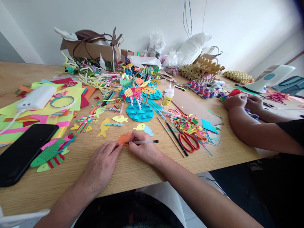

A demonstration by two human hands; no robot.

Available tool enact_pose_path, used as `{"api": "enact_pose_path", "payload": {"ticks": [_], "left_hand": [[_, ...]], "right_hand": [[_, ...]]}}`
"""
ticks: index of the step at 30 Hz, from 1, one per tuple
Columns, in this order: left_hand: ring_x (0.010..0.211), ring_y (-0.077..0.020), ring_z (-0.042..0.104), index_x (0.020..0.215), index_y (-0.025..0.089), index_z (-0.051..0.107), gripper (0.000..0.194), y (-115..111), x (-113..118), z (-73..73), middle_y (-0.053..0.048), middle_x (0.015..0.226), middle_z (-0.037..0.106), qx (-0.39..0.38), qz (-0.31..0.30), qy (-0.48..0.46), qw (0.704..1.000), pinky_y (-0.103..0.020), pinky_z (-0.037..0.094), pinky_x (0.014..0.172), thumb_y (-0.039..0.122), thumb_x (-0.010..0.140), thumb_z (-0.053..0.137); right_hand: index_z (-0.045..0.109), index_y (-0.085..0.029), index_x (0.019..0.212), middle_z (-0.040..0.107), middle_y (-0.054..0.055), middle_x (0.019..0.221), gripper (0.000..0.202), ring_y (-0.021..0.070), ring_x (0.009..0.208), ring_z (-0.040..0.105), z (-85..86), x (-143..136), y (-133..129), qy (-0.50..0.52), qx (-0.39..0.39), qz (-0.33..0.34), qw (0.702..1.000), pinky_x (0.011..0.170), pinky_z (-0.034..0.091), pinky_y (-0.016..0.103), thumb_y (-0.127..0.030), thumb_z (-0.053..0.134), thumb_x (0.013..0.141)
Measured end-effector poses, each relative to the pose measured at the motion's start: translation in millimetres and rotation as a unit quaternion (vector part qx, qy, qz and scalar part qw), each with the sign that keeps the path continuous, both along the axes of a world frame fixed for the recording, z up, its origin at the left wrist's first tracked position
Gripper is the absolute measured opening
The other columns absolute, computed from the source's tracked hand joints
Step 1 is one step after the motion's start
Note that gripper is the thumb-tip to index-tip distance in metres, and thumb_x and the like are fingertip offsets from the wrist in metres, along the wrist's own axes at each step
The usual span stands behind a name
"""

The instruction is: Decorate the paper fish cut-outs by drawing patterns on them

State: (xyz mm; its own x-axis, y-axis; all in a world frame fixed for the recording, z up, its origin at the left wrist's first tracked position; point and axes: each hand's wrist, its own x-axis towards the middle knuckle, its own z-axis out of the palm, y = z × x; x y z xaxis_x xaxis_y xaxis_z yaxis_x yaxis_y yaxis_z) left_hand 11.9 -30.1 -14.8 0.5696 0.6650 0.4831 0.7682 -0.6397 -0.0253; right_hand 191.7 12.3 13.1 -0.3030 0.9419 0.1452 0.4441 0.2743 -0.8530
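Wood bench [133,171] = biggest item, spans the view; all below sits on or over it. Co-worker's arm [251,129] reaches in from R side, dark sleeve, hands together nr a red item; grip details unclear. Cardboard box [99,52] at back L, brown bag on top. Coloured paper stack [77,91] on L side, mostly yellow/orange/pink sheets. Blk phone [26,152] at front L, just beside the stack. Egg cartons [201,68] piled at back R.

L hand [102,161]: palm down, fingers together, tips on the orange fish; can't tell if pinching or only pressing. R hand [144,148]: closed in a writing grip around the pen.

Blue base [140,115] mid-bench, wavy top, twisted stems w/ paper fish standing above. White power bank [36,98] on the paper stack, cable attached. Scrap heap [185,122], multicol., R of centre. Green fish [48,153] overlaps other cutouts, beside phone. Red-handled scissors [192,149] nr scraps; blk pencil [177,138] just L of them. Glue bottle [168,98], yellow label, upright behind scraps.

Yellow fish [104,127] flat on bench, beyond L hand. Pen [144,142]: clear barrel, dark end pointing R, tip at fish; contact not confirmed. Orange fish [123,138]: on bench betw. both hands, dark pattern on body.
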Motion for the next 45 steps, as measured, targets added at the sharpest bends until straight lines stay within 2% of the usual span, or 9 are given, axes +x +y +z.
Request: {"api": "enact_pose_path", "payload": {"ticks": [19,27,32,41,45], "left_hand": [[0.097,-0.0221,0.056,0.114,0.017,0.056,0.037,1.0,-1.4,-3.3,-0.009,0.105,0.059,-0.019,-0.001,-0.013,1.000,-0.035,0.050,0.084,0.009,0.087,0.033],[0.096,-0.0235,0.056,0.113,0.013,0.058,0.036,0.2,-0.8,-0.2,-0.012,0.104,0.060,-0.024,-0.008,-0.019,0.999,-0.038,0.051,0.083,0.010,0.088,0.033],[0.098,-0.0234,0.056,0.116,0.016,0.058,0.038,1.3,-3.7,-3.0,-0.011,0.107,0.061,-0.045,-0.007,-0.015,0.999,-0.039,0.050,0.086,0.011,0.087,0.032],[0.098,-0.0249,0.057,0.111,0.011,0.061,0.039,1.4,-2.1,-1.2,-0.013,0.108,0.063,0.018,-0.012,0.033,0.999,-0.037,0.050,0.084,0.010,0.088,0.029],[0.097,-0.0245,0.056,0.114,0.012,0.060,0.040,1.2,-1.4,-0.1,-0.012,0.107,0.062,0.006,-0.009,0.034,0.999,-0.037,0.050,0.084,0.010,0.088,0.029]], "right_hand": [[0.046,-0.019,0.060,0.048,-0.006,0.056,0.012,0.0077,0.051,0.043,-3.2,0.2,0.6,-0.003,0.010,-0.004,1.000,0.051,0.033,0.019,-0.008,0.049,0.065],[0.046,-0.019,0.058,0.047,-0.006,0.056,0.013,0.0083,0.051,0.042,1.9,1.7,-0.2,-0.008,0.007,-0.002,1.000,0.052,0.033,0.020,-0.007,0.049,0.062],[0.047,-0.019,0.058,0.048,-0.006,0.054,0.012,0.0086,0.052,0.043,1.4,2.1,1.8,0.044,-0.006,-0.023,0.999,0.051,0.034,0.019,-0.008,0.049,0.063],[0.046,-0.019,0.057,0.047,-0.006,0.053,0.012,0.0085,0.051,0.042,-0.4,1.5,4.0,0.077,-0.040,-0.015,0.996,0.050,0.034,0.019,-0.009,0.049,0.061],[0.047,-0.019,0.057,0.046,-0.006,0.053,0.011,0.0085,0.051,0.041,-0.7,1.5,3.9,0.073,-0.035,-0.014,0.997,0.049,0.033,0.019,-0.009,0.049,0.061]]}}
